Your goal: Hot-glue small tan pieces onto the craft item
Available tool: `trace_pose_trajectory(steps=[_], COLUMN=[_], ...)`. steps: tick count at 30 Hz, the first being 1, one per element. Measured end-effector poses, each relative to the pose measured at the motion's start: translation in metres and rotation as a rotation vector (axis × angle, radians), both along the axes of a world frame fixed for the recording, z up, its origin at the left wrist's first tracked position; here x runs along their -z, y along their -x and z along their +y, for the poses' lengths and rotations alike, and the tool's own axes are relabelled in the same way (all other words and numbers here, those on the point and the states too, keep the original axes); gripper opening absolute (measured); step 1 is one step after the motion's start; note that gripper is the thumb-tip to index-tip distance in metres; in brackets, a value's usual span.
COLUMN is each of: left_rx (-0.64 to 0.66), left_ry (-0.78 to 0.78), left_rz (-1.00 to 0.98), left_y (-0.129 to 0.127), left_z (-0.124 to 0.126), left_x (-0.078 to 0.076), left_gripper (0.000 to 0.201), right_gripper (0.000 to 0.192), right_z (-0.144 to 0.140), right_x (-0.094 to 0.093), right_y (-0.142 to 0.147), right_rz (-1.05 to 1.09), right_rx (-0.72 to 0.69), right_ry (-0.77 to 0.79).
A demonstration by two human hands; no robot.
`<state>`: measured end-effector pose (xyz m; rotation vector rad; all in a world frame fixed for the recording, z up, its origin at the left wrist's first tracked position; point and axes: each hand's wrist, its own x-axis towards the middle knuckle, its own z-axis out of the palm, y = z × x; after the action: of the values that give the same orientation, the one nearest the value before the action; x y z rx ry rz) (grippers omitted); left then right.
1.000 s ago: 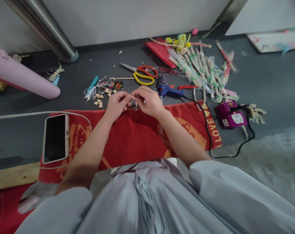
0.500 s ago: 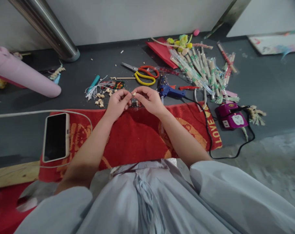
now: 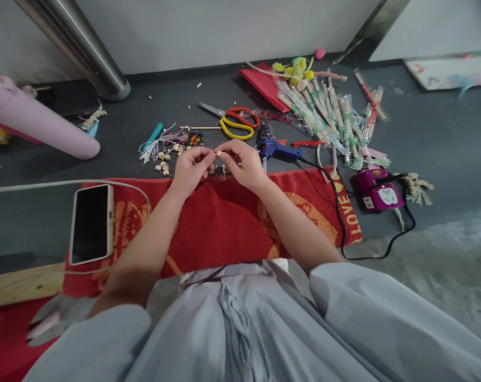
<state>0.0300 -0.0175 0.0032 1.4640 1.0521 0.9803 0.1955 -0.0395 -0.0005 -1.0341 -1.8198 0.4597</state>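
Note:
My left hand (image 3: pixel 193 165) and my right hand (image 3: pixel 242 163) meet fingertip to fingertip above the far edge of a red towel (image 3: pixel 216 223). Between my right thumb and forefinger is a small cream-coloured piece (image 3: pixel 219 153). The left thumb and forefinger are pinched together right beside it; what they hold, if anything, is too small to make out. Left of my left hand lie several similar cream pieces (image 3: pixel 163 162) and a bundle of white strings (image 3: pixel 155 148). A blue glue gun (image 3: pixel 280 149) rests just to the right of my right hand.
Scissors (image 3: pixel 236 123) with red and yellow handles lie beyond my hands. Wrapped sticks (image 3: pixel 331 111) are heaped at the back right. A purple power adapter (image 3: pixel 379 190) with a black cord sits at the right, a phone (image 3: pixel 92 224) and a pink bottle (image 3: pixel 41 116) at the left.
My fingers have shifted very slightly around the small cream-coloured piece. Nothing else on the table has visibly moved.

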Motion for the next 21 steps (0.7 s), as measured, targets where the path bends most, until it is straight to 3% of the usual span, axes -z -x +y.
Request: trace_pose_trajectory(steps=[15,21], left_rx=[-0.033,-0.134], left_ry=[-0.069,-0.188], left_rz=[0.044,0.18], left_y=[0.0009,0.002], left_z=[0.0015,0.0055], left_x=[0.0009,0.0041], left_gripper=[0.032,0.019], right_gripper=[0.023,0.017], right_z=[0.0012,0.0007], right_x=[0.0056,0.0061], right_y=[-0.0012,-0.0001], right_rz=[-0.109,-0.099], right_rx=[-0.002,0.01], right_ry=[-0.054,-0.029])
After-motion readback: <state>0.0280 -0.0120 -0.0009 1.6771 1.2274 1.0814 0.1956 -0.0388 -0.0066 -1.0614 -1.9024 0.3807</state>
